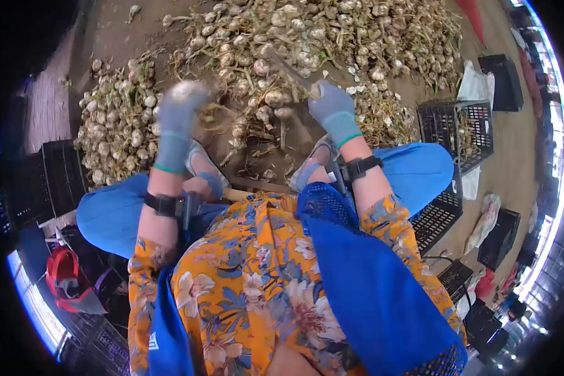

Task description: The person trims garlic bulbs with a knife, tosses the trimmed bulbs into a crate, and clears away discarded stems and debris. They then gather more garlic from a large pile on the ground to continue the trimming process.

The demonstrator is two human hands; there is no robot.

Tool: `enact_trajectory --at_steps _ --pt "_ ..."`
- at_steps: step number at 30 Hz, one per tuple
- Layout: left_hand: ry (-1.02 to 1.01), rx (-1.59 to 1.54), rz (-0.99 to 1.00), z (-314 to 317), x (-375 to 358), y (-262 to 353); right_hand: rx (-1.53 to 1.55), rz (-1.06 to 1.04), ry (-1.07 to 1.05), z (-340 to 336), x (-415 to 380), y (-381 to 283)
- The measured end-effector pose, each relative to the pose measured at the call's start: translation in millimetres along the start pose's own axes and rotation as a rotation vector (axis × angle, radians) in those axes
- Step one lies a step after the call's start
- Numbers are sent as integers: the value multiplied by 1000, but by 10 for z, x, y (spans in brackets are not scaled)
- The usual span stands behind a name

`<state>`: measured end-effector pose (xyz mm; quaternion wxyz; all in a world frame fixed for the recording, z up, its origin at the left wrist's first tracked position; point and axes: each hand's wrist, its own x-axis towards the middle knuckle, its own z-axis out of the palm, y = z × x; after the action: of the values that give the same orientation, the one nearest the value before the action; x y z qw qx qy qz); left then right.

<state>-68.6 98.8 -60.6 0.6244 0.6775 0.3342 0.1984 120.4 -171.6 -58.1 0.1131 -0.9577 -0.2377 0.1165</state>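
My left hand (180, 116), in a grey glove with a green cuff edge, is closed around a garlic bulb (187, 91). Motion blurs both, and what looks like the stem points right from the fist. In the same kind of glove, my right hand (333, 108) grips a knife (289, 70); its handle is hidden in the fist and the long blade slants up and left. The two hands are apart, above a garlic heap (257, 62) with dry stems. Between my feet lie loose garlic bulbs (277, 98) and stem scraps.
A second garlic pile (120, 125) lies to the left. At the right stand black plastic crates (457, 119), with a white sack (476, 81) behind. A red and grey bag (69, 282) is at lower left. My bent knees flank the work area on the brown ground.
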Motion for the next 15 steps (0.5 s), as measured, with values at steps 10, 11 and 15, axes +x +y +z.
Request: enact_trajectory --at_steps 10,11,15 --pt "-343 896 -92 509 65 -1567 119 -41 -157 186 15 -135" --pt "-446 1116 9 698 -18 -1507 92 -94 -143 176 9 -161" --pt "-716 1519 114 906 23 -1207 149 -84 -276 151 -102 -121"
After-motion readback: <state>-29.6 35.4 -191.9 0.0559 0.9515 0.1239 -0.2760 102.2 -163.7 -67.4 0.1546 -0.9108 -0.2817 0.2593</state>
